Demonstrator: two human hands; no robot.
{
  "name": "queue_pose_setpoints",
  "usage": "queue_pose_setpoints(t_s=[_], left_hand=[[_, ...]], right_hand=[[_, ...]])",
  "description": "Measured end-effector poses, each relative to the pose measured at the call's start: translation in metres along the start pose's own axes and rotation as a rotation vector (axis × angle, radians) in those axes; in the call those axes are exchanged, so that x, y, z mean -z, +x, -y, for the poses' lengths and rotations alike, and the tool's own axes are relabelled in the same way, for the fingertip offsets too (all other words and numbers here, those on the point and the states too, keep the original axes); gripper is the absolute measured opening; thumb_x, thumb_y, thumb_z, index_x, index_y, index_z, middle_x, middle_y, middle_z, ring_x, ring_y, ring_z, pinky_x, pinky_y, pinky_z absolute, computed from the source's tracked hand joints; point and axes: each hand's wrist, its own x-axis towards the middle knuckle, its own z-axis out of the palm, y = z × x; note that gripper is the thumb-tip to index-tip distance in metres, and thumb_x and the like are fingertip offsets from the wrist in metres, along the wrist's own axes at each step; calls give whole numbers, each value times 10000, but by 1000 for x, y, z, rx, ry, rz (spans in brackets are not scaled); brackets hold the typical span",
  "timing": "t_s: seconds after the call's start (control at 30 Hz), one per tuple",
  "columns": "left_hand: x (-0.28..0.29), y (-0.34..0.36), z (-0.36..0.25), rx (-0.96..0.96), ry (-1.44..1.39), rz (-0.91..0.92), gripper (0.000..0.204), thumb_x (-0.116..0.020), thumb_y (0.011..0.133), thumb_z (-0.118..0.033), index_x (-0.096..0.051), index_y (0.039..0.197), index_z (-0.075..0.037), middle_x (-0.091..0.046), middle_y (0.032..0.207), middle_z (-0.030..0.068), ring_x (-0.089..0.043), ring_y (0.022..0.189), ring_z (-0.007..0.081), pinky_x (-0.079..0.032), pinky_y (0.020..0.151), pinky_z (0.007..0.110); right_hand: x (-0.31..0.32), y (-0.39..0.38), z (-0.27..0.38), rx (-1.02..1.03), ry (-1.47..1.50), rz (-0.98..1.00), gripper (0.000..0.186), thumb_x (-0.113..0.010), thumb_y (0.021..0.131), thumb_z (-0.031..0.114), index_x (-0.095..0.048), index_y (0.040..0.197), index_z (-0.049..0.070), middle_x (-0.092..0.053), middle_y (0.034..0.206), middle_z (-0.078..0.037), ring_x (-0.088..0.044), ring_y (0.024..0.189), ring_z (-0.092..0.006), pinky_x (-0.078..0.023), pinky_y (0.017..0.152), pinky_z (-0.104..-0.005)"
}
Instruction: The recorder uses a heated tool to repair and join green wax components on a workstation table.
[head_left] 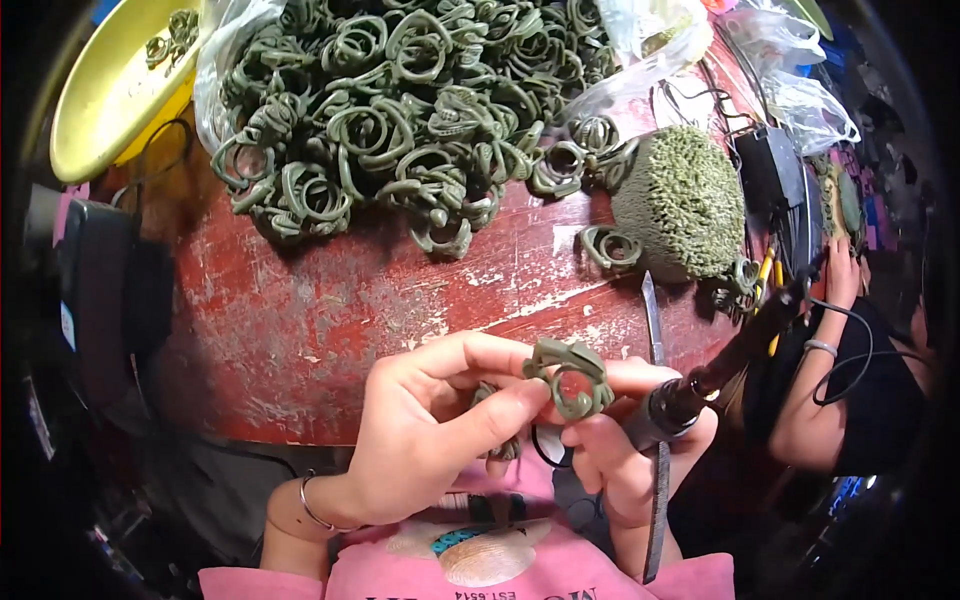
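Observation:
My left hand (430, 420) pinches a dark green ring (570, 380), which looks waxy, between thumb and forefinger. Another dark green piece (505, 447) shows partly behind the left fingers. My right hand (625, 450) is closed beside the ring, its fingertips close against the ring's right side. Through its grip runs a slim flat metal tool (653, 325), pointed end away from me. A dark pen-like tool (715, 375) also leans across this hand, angled up to the right. How the right fingers wrap both tools is partly hidden.
A big heap of similar green rings (400, 120) covers the far table (300, 340). Right of it stands a rough-topped green block (685, 200). A yellow basin (110, 90) is far left; plastic bags (790, 80) and cables lie far right. Another person's arm (825, 370) is at right.

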Motion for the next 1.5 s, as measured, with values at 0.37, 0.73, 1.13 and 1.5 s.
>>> queue_pose_setpoints(t_s=[0.37, 0.73, 1.13, 1.5], left_hand=[[3, -1, -2, 375, -370, 257, 148, -525, 887, -92, -533, 967, 32, -605, 805, 95, -514, 588, 75, -391, 444, 182], [-7, -7, 1, -163, 152, 111, 529, -611, 804, -31, -381, 1276, 37, -549, 1093, 161, -586, 789, 126, -480, 642, 209], [-2, -2, 4, -527, 670, 186, 407, -746, 704, -119, -613, 1062, 22, -589, 1028, 162, -598, 854, 177, -492, 699, 259], [1, -1, 1, -423, 590, 272, 507, -769, 679, -101, -580, 1139, -1, -606, 1002, 132, -594, 841, 143, -490, 691, 250]], right_hand=[[-1, -8, 4, -25, 229, -6, 145, -663, 759, -31, -640, 901, -47, -629, 697, -64, -530, 527, -65, -405, 468, -200], [1, -7, 5, 8, 264, -23, 81, -661, 788, 29, -610, 812, -28, -563, 600, -67, -506, 453, -88, -363, 385, -225], [2, -4, 3, -55, 314, -3, 88, -630, 798, -8, -543, 813, -13, -556, 587, -86, -514, 435, -98, -370, 361, -219], [1, -5, -2, -31, 304, 19, 102, -608, 818, -5, -599, 919, -12, -577, 630, -67, -513, 466, -83, -370, 388, -214]])
